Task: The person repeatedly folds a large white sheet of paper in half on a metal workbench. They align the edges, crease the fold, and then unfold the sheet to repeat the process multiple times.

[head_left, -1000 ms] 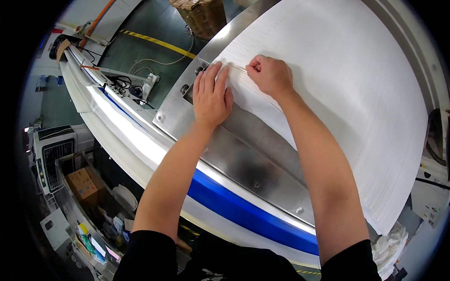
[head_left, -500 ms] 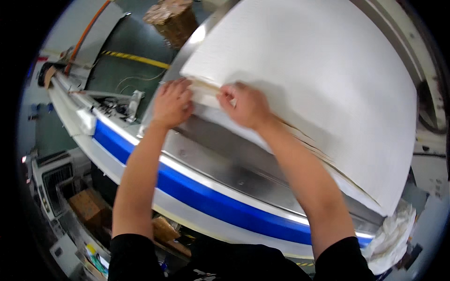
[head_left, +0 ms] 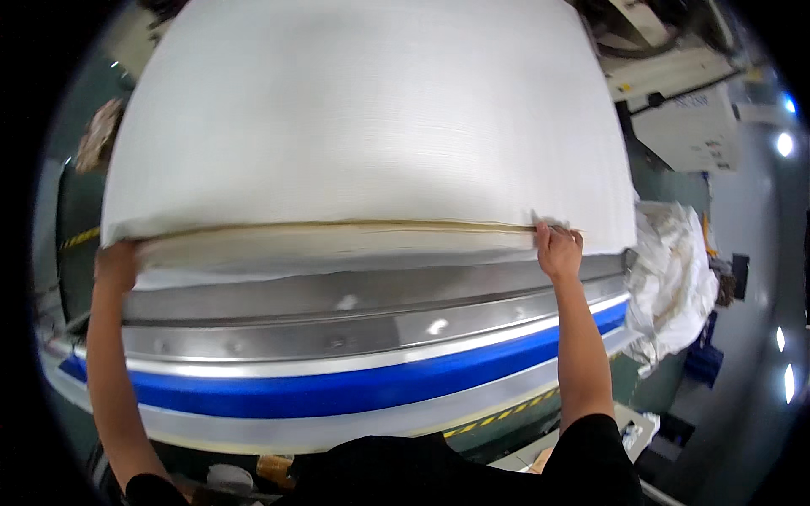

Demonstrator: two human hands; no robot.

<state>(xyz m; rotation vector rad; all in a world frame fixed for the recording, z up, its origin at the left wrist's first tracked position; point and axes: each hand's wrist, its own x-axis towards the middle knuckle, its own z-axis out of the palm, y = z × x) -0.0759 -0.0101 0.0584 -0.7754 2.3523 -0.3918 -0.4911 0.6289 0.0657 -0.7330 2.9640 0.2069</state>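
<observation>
A broad white sheet (head_left: 371, 126) with a fine crinkled texture covers the large surface in front of me; whether it is cloth or paper I cannot tell. Along its near side runs a layered fold (head_left: 354, 239) with a thin brownish edge. At the far left end of this fold is my left hand (head_left: 116, 266), its fingers closed on the edge and slightly blurred. Near the right end my right hand (head_left: 560, 250) pinches the fold between thumb and fingers. Both arms are spread wide.
Below the sheet lies a bare metal ledge (head_left: 287, 333), then a blue band (head_left: 337, 396) along the machine's front. Crumpled white plastic (head_left: 671, 282) hangs at the right corner. A pale cabinet (head_left: 688, 135) stands beyond it. A brown wrapped bundle (head_left: 99, 135) is at far left.
My hands were close together at the left part of the edge; now they are far apart at its two ends. The view has turned, and the fold lies straighter.
</observation>
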